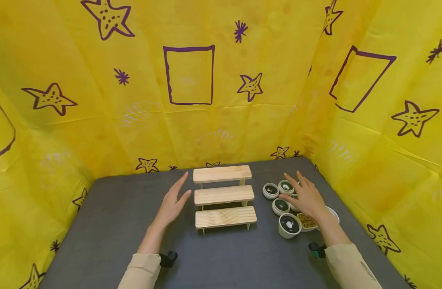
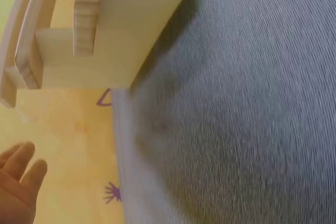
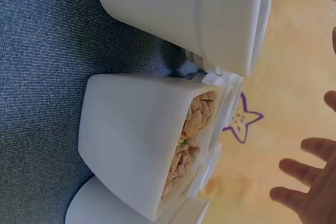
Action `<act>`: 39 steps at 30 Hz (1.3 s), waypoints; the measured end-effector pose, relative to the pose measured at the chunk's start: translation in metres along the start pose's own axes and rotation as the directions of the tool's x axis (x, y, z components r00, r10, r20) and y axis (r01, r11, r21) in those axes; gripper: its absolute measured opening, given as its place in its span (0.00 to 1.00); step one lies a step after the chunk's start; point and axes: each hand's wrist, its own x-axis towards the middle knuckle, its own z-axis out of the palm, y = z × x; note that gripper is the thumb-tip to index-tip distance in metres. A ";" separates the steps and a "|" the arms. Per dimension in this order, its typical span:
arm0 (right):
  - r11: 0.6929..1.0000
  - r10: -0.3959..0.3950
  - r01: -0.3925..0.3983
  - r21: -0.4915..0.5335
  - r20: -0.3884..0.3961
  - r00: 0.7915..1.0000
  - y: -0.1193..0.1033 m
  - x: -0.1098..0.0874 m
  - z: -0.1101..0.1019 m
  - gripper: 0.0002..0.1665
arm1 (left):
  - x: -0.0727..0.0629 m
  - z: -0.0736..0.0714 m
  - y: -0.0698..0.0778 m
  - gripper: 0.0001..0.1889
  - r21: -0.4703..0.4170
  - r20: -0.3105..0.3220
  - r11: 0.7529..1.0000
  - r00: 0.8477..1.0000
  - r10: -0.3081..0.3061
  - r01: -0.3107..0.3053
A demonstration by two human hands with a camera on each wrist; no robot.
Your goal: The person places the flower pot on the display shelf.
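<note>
A three-step wooden display stand (image 1: 224, 195) stands in the middle of the table. Just left of it my left hand (image 1: 170, 204) hovers with straight, spread fingers, holding nothing; in the left wrist view, the hand (image 2: 16, 187) is apart from the stand (image 2: 86, 24). My right hand (image 1: 307, 197) is spread above a group of small white pots with dark tops, such as this pot (image 1: 270, 191), and hides some of them. Under its wrist sits a square white bowl (image 3: 126, 135) of chopped tan bits. A white cup (image 1: 289, 230) with a dark top stands beside the bowl.
The grey table (image 1: 134, 224) is enclosed by yellow cloth walls (image 1: 192, 132) with purple stars and frames drawn on them. A white round rim (image 1: 334, 214) shows partly from behind my right forearm.
</note>
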 end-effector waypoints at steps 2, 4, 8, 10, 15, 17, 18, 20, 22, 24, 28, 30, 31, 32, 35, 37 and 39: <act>1.000 0.001 -0.001 0.001 -0.012 1.000 0.003 -0.001 0.000 0.49 | 0.001 0.003 0.002 0.33 -0.052 0.004 0.998 1.000 0.023 -0.023; 1.000 0.001 -0.001 0.005 -0.024 1.000 0.006 -0.002 -0.001 0.49 | 0.001 0.006 0.003 0.33 -0.110 0.014 0.994 1.000 0.025 -0.024; 1.000 0.003 -0.001 0.029 -0.042 0.999 0.009 -0.003 -0.003 0.48 | 0.001 0.010 0.005 0.33 -0.202 0.031 0.979 1.000 -0.004 0.010; 0.999 0.006 -0.003 0.046 -0.044 0.999 0.011 -0.005 -0.004 0.47 | 0.001 0.012 0.005 0.33 -0.233 0.037 0.972 0.999 -0.024 0.032; 0.997 0.030 -0.026 0.078 -0.050 0.998 0.016 -0.010 -0.006 0.44 | -0.001 0.018 0.001 0.34 -0.294 0.054 0.954 0.998 -0.041 0.055; 0.995 0.043 -0.039 0.089 -0.052 0.998 0.021 -0.011 -0.006 0.44 | -0.001 0.020 0.000 0.35 -0.304 0.061 0.951 0.997 -0.044 0.060; 0.995 0.049 -0.043 0.095 -0.054 0.997 0.023 -0.012 -0.007 0.44 | -0.002 0.021 0.000 0.35 -0.305 0.061 0.950 0.997 -0.051 0.067; 0.992 0.061 -0.055 0.116 -0.051 0.997 0.028 -0.014 -0.008 0.44 | -0.002 0.021 0.000 0.36 -0.298 0.067 0.951 0.996 -0.063 0.080; 0.990 0.062 -0.055 0.128 -0.051 0.997 0.033 -0.015 -0.010 0.44 | -0.003 0.021 0.000 0.37 -0.288 0.077 0.952 0.994 -0.080 0.099; 0.988 0.060 -0.053 0.144 -0.047 0.997 0.037 -0.017 -0.011 0.44 | -0.003 0.021 -0.001 0.38 -0.276 0.092 0.954 0.992 -0.092 0.114; 0.981 0.051 -0.044 0.191 -0.032 0.998 0.043 -0.021 -0.011 0.44 | -0.005 0.019 -0.001 0.39 -0.263 0.119 0.955 0.987 -0.109 0.137; 0.974 0.058 -0.051 0.223 -0.027 0.998 0.047 -0.023 -0.011 0.45 | -0.005 0.018 -0.001 0.39 -0.263 0.129 0.953 0.985 -0.119 0.149; 0.972 0.059 -0.051 0.230 -0.028 0.998 0.049 -0.024 -0.011 0.45 | -0.006 0.018 0.000 0.40 -0.267 0.134 0.951 0.983 -0.125 0.157; 0.970 0.059 -0.050 0.238 -0.029 0.998 0.052 -0.026 -0.011 0.45 | -0.005 0.018 0.000 0.40 -0.271 0.142 0.948 0.981 -0.129 0.164; 0.967 0.052 -0.041 0.251 -0.039 0.998 0.058 -0.029 -0.011 0.44 | -0.004 0.019 0.000 0.40 -0.307 0.158 0.934 0.978 -0.139 0.182; 0.964 0.050 -0.038 0.263 -0.037 0.998 0.062 -0.032 -0.011 0.43 | -0.004 0.020 0.000 0.40 -0.332 0.172 0.922 0.974 -0.148 0.198; 0.954 0.063 -0.054 0.294 -0.020 0.998 0.066 -0.035 -0.011 0.42 | -0.003 0.020 -0.001 0.40 -0.348 0.183 0.914 0.972 -0.150 0.207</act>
